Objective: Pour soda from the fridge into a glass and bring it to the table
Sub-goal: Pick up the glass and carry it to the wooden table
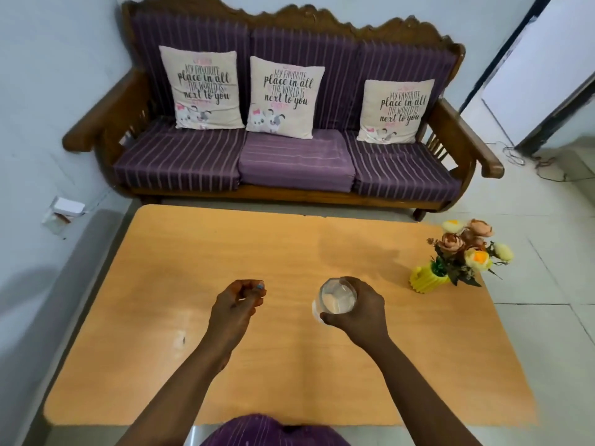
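Delivery is the step in hand: the right hand [357, 309] is wrapped around a clear glass [338, 299] holding a pale drink (soda, by the task) and carries it over the orange wooden tabletop [161, 365], a little right of centre. Whether the base of the glass already rests on the wood cannot be told from this overhead angle. The left hand [238, 300] hangs over the tabletop at about nine o'clock from the glass, well apart from it, its fingers curled loosely together on nothing visible.

Pouring looks finished, so what seems left is to set the glass level on the tabletop and release it without slopping the liquid, which stands fairly high in the glass.

Little stands in the way. A yellow vase of artificial flowers [463, 255] sits near the table's right edge, at roughly two o'clock from the glass and clear of it. Beyond the far edge, at twelve o'clock, stands a carved wooden sofa [289, 162] with purple striped cushions and three printed throw pillows [283, 98]. Cables [528, 162] trail across the tiled floor at upper right.
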